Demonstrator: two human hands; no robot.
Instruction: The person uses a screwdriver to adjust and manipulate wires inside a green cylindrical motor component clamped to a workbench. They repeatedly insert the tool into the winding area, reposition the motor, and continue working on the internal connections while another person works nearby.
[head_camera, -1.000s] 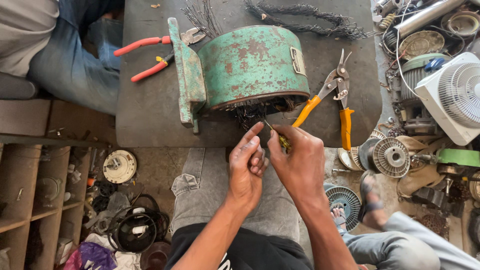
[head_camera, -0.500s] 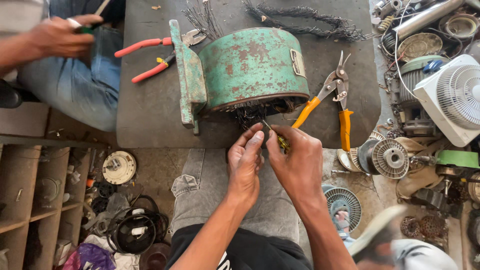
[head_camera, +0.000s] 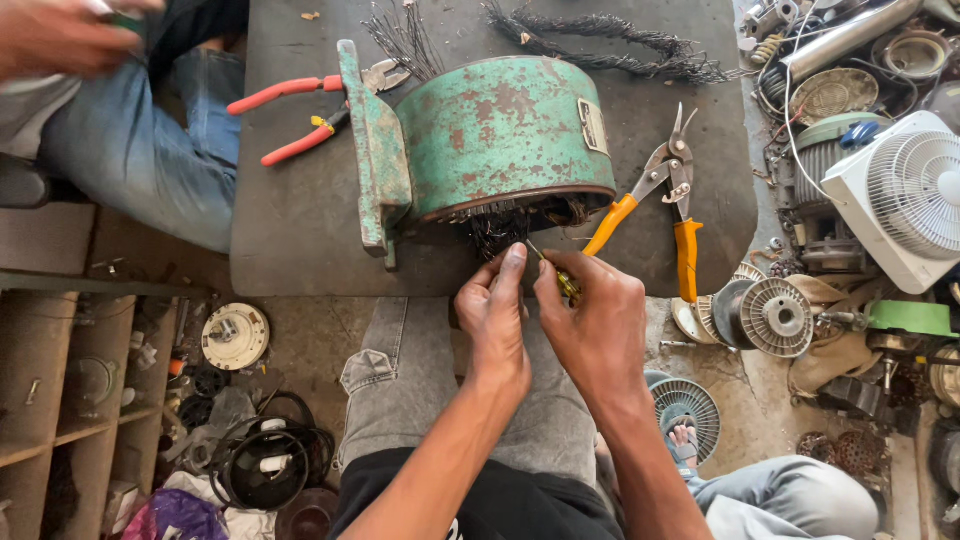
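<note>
Centre frame: left hand (head_camera: 497, 310) pinching dark wires (head_camera: 500, 232) beneath rusty green motor housing (head_camera: 500, 135). Right hand (head_camera: 590, 320) closed on small yellow-handled tool (head_camera: 560, 280), possibly a screwdriver. Orange-handled snips (head_camera: 665, 200) right of housing.

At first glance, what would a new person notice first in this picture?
The big rusty green motor housing lies on its side in the middle of the dark work board. At its open near edge, the left hand and right hand work closely together at its dark wires. Orange-handled snips lie to its right.

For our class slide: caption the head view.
Both hands, left hand and right hand, pick at dark wires under a rusty green motor housing.
</note>
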